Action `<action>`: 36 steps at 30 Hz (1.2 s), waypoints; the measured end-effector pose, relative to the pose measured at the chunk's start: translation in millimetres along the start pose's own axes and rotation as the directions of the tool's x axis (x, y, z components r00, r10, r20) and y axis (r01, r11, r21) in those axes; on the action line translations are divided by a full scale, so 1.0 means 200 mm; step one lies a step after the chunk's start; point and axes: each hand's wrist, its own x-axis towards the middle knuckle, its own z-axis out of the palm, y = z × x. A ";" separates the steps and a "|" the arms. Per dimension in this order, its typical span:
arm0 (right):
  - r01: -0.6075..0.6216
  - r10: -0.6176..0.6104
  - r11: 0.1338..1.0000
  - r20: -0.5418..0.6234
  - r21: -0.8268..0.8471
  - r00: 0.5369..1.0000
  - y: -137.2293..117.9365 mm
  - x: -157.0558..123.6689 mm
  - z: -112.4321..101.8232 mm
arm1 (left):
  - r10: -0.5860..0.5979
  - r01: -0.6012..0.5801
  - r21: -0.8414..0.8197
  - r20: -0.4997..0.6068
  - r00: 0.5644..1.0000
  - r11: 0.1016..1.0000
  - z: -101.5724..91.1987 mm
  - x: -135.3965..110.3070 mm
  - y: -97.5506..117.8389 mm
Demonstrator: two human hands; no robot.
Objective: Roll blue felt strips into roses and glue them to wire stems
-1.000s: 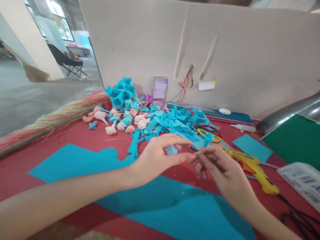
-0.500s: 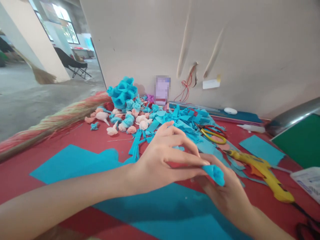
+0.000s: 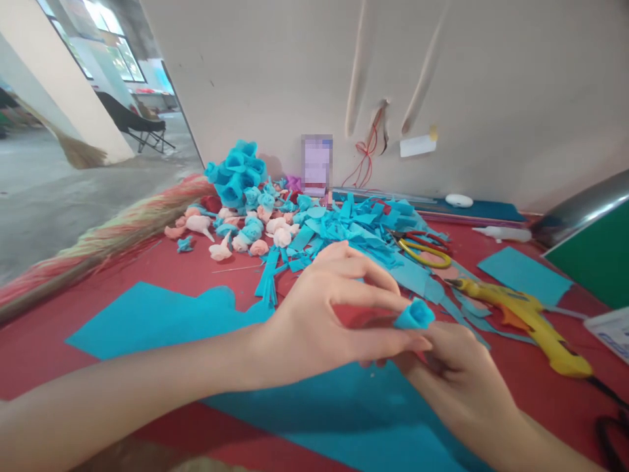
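Note:
A small rolled flower of blue crepe paper sits between my two hands, above the red table. My left hand reaches in from the left, its thumb and forefinger closed around the flower. From the lower right comes my right hand, with curled fingers meeting the left fingertips at the flower's base. Part of the right fingers is hidden behind the left hand. Below them lies a large blue paper sheet, and another blue sheet is to the left.
Finished paper flowers, several pink and white rosebuds and blue paper scraps are heaped at the back. Yellow-handled scissors and a yellow glue gun lie at right. A thick fringed roll borders the left edge.
The flower has turned from pointing down-right to standing more upright, and it sits slightly higher. My left thumb has slid rightward beneath it. The view has shifted slightly.

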 end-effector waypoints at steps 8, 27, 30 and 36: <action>-0.025 0.023 0.997 0.027 0.077 0.999 -0.01 0.00 0.00 | -0.207 0.221 -0.217 0.085 0.975 0.951 -0.01 0.02 0.04; 0.013 -0.020 0.995 0.072 0.101 0.997 0.01 0.00 -0.01 | 0.190 -0.194 0.126 0.044 0.981 0.973 -0.02 -0.01 0.00; 0.022 -0.026 0.997 0.053 0.079 0.998 0.01 0.01 0.00 | 0.213 -0.210 0.140 -0.006 0.977 0.968 -0.01 -0.02 -0.01; 0.056 -0.056 0.998 0.018 0.031 0.998 0.01 0.02 -0.01 | 0.170 -0.176 0.212 0.045 0.984 0.961 -0.02 -0.01 0.02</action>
